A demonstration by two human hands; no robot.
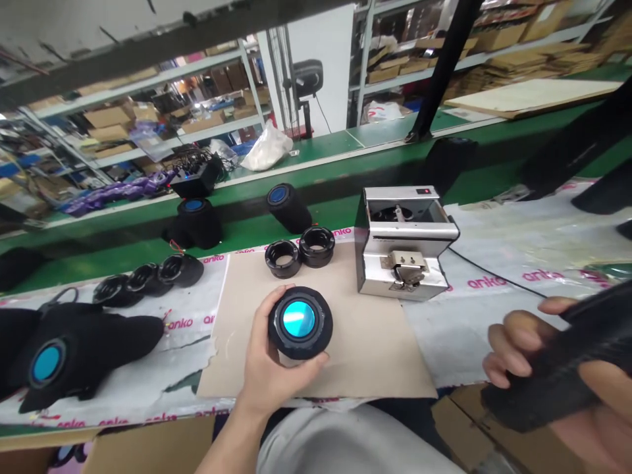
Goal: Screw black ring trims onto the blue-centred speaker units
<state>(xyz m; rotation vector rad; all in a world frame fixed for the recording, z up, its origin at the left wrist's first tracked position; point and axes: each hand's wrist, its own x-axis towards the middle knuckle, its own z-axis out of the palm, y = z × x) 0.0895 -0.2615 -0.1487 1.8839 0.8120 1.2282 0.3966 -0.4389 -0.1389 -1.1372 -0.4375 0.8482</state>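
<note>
Black and blue-topped, the round unit (300,322) is sitting over the cardboard sheet (375,349), the left hand (276,372) clasping its side. At the right, the right hand (521,339) is grasping a dark cylinder (557,372). Two black rings (316,261) are lying beyond the unit; a metal machine (405,253) is standing beside them, its cable (494,274) trailing rightward

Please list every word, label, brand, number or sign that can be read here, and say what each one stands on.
"anko": in pink, repeated across the pale sheet on the bench; some repeats are cut off or partly covered.
Too small to read: any marking at the small red light on the metal machine.
Too blurred to read: the red print on the white bag on the shelf behind.
I can make out no numbers.
</note>
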